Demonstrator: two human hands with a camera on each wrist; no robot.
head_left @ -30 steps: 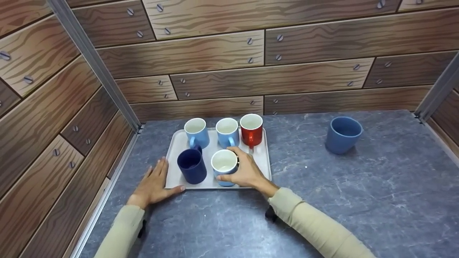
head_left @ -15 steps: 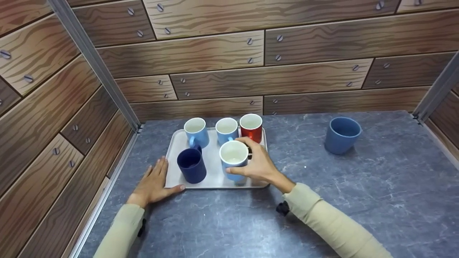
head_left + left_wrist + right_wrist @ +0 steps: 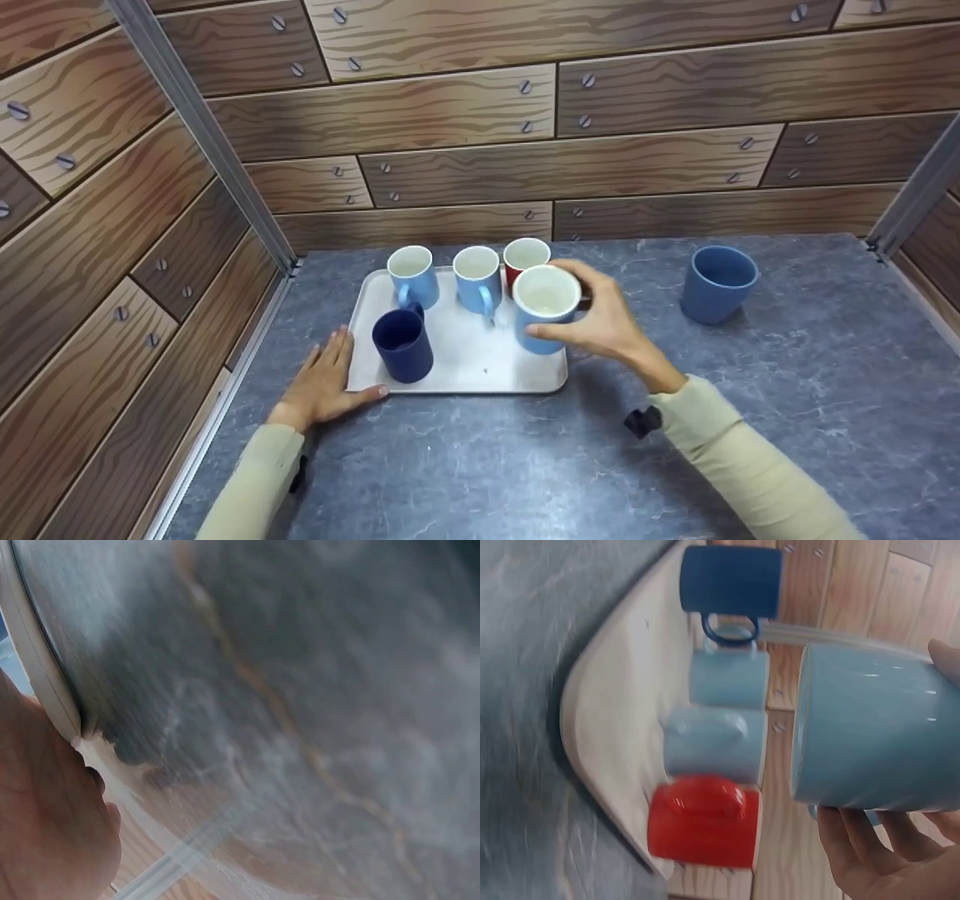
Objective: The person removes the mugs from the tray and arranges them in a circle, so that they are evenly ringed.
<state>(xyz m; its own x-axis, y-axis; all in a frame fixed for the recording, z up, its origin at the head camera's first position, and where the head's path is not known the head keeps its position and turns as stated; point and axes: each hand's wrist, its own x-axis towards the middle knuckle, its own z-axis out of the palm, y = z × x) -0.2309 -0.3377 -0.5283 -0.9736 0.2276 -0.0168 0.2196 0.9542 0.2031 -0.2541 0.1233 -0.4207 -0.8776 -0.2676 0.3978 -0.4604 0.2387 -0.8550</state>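
Note:
My right hand [image 3: 611,319] grips a light blue mug [image 3: 877,727] with a white inside, thumb on the near side and fingers behind. It is raised over the right part of a white tray [image 3: 465,371]. In the right wrist view a gap shows between its base and the tray. My left hand [image 3: 319,386] lies with straight fingers along the tray's left edge, thumb at the front rim. On the tray stand a dark blue mug [image 3: 405,352] at the front left, two light blue mugs [image 3: 416,281] at the back, and a red mug [image 3: 705,821] at the back right, partly hidden in the head view.
A plain blue cup [image 3: 716,289] stands on the grey marbled table [image 3: 480,465] to the right of the tray. Wood-patterned walls [image 3: 465,172] rise at the back and sides, with grey metal strips at the corners.
My right hand has lifted the light blue mug from the tray's front middle and carried it up and to the right. My left hand has stayed at the tray's edge.

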